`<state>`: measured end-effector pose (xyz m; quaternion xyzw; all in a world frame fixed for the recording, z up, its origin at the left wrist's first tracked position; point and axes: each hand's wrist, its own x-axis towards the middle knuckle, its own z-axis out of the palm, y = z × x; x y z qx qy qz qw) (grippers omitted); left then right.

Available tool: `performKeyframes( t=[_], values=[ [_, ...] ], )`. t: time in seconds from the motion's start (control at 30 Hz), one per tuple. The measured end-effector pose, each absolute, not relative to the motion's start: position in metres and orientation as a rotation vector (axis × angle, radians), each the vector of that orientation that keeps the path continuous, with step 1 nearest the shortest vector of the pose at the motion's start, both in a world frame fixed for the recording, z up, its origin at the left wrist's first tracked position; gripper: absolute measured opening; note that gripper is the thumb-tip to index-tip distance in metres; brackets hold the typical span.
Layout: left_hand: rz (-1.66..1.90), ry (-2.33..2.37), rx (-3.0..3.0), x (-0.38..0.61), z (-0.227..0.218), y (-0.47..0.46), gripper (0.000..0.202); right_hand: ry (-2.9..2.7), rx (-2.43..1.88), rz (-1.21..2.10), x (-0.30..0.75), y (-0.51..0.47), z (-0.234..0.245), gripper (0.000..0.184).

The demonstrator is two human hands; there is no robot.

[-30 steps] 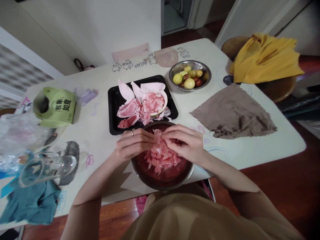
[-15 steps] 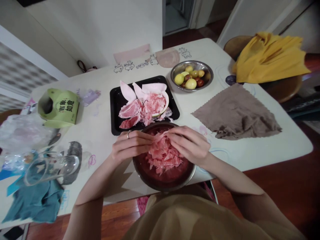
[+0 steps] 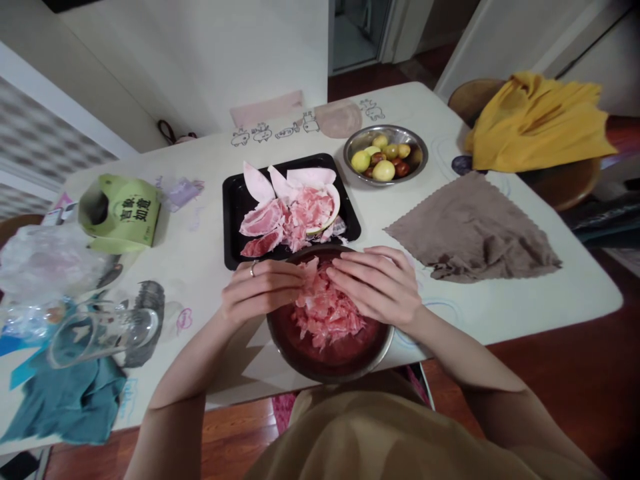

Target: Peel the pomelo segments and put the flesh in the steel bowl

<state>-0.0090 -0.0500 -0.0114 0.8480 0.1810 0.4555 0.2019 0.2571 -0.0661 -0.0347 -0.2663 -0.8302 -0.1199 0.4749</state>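
A steel bowl [image 3: 330, 373] at the table's near edge holds a heap of torn red pomelo flesh [image 3: 327, 313]. Over its left rim, my left hand [image 3: 263, 290], with a ring on one finger, is closed in a pinch on a pale pink pomelo piece [image 3: 310, 268]. My right hand [image 3: 377, 283] is above the bowl's right side, fingers curled together on pomelo flesh; its thumb is hidden underneath. Just beyond the bowl, a black tray [image 3: 231, 220] carries pomelo peel [image 3: 257, 183], segments [image 3: 263, 218] and scraps of pink membrane [image 3: 310, 210].
A steel bowl of small yellow-green and red-brown fruit [image 3: 384, 171] stands behind right. A brown cloth [image 3: 475, 230] lies at the right, a yellow cloth [image 3: 535, 127] over a chair. Leftward are a green carton [image 3: 125, 213], plastic bag [image 3: 50, 267], glass jug [image 3: 100, 333] and teal cloth [image 3: 70, 403].
My hands have drawn slightly apart; the pink piece once between both sets of fingertips is now at the left fingers. The right fingers have dropped flatter over the flesh.
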Motion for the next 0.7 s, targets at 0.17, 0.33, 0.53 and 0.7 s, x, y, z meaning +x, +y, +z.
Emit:
performKeyframes(
  t=[0.17, 0.33, 0.53, 0.7],
  values=[
    [1.252, 0.312, 2.652, -0.001, -0.005, -0.047, 0.012, -1.933, -0.675, -0.15, 0.249, -0.068, -0.035, 0.021],
    [1.229, 0.217, 2.723, 0.009, -0.003, -0.051, 0.002, -1.923, -0.664, 0.041, 0.243, -0.068, -0.039, 0.018],
    [1.089, 0.27, 2.725, 0.012, -0.001, -0.056, 0.005, -1.913, -0.705, 0.076, 0.242, -0.071, -0.037, 0.004],
    [1.236, 0.19, 2.695, 0.011, -0.003, -0.05, 0.004, -1.856, -0.811, -0.087, 0.244, -0.072, -0.036, 0.01]
  ],
)
